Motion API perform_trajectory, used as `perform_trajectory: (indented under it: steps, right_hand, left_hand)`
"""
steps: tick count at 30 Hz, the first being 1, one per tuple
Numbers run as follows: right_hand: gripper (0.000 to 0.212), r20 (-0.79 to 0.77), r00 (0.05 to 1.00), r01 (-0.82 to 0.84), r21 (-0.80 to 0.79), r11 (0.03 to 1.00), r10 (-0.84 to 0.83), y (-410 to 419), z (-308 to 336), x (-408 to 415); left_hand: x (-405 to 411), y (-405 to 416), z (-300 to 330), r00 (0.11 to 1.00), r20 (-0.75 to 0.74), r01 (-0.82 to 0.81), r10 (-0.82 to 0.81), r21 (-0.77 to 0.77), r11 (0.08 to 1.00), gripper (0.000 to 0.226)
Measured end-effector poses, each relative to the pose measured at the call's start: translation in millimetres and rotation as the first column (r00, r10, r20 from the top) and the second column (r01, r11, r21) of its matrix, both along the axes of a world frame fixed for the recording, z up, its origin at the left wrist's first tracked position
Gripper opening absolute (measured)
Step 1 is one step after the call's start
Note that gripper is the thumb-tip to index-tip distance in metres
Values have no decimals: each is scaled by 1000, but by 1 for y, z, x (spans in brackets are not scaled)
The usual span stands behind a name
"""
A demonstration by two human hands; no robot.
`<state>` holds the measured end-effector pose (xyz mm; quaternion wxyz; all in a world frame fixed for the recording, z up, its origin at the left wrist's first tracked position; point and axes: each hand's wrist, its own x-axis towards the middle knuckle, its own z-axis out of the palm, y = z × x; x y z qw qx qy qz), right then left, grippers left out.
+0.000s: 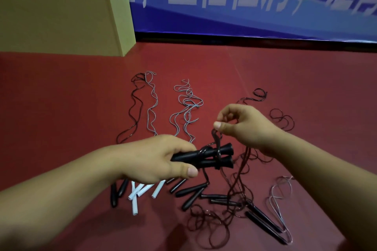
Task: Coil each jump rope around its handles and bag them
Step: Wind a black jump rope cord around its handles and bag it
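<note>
Two black handles point(206, 157) lie side by side in the left hand point(161, 159), whose fingers curl round their near ends and hide them; the flared far ends stick out to the right. A few turns of dark rope point(216, 142) cross the pair near those ends, though the count is hard to make out. The right hand point(242, 126) is raised just above, thumb and fingers pinching a loop of that rope; the rest trails down into a loose tangle point(236, 189) on the red floor point(61, 98). Below the left hand, white handles point(140, 191) and other black handles point(189, 191) are partly covered. Grey ropes point(185, 106) snake away behind. A cardboard box point(61, 10) and a blurred blue banner point(255, 0) are cut off above.
</note>
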<state>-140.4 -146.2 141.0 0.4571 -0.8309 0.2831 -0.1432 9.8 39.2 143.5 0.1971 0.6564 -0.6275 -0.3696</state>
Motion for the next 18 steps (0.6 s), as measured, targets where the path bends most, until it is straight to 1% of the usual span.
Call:
perform_trajectory:
  steps: [2, 4, 5, 6, 7, 8, 10, 11, 12, 15, 16, 18]
  right_hand:
    - [10, -107, 993, -51, 15, 999, 52, 0, -2, 0]
    - [26, -221, 968, -106, 77, 991, 120, 4, -4, -1]
    - [31, -251, 956, -124, 119, 985, 151, 8, -5, -1]
    - [28, -255, 951, -139, 153, 978, 175, 12, -6, 0]
    - [20, -238, 953, -145, 194, 970, 190, 18, -7, 2]
    - [17, -207, 959, -139, 250, 958, 193, 24, -9, 4]
    - [21, -133, 977, -106, 384, 917, 169, 33, -9, 10]
    - [23, -112, 982, -90, 433, 897, 153, 36, -9, 11]
    - [26, -96, 985, -81, 457, 886, 140, 38, -7, 14]
    - [30, -79, 992, -53, 464, 884, 100, 43, -6, 16]
    - [30, -74, 993, -45, 458, 888, 89, 44, -5, 17]
    - [26, -71, 994, -43, 436, 899, 82, 45, -5, 17]
  left_hand:
    - [0, 1, 2, 993, -115, -30, 26, -31, 999, 22]
    - [-2, 1, 4, 976, -209, -81, 67, -57, 995, 20]
    - [-3, 1, 6, 965, -247, -107, 86, -74, 991, 20]
    - [-5, 0, 7, 951, -288, -142, 110, -92, 986, 19]
    - [-5, -1, 7, 928, -343, -190, 145, -102, 976, 20]
    - [-6, -2, 5, 895, -403, -251, 192, -100, 963, 24]
    - [-5, -5, 5, 819, -490, -382, 300, -75, 921, 36]
    - [-5, -6, 5, 787, -513, -433, 344, -62, 899, 39]
    - [-3, -7, 5, 769, -518, -471, 375, -62, 880, 36]
    - [1, -9, 3, 735, -502, -552, 456, -53, 832, 13]
    - [3, -9, 2, 726, -491, -574, 482, -44, 818, 12]
    - [9, -10, -1, 710, -464, -612, 530, -34, 790, 17]
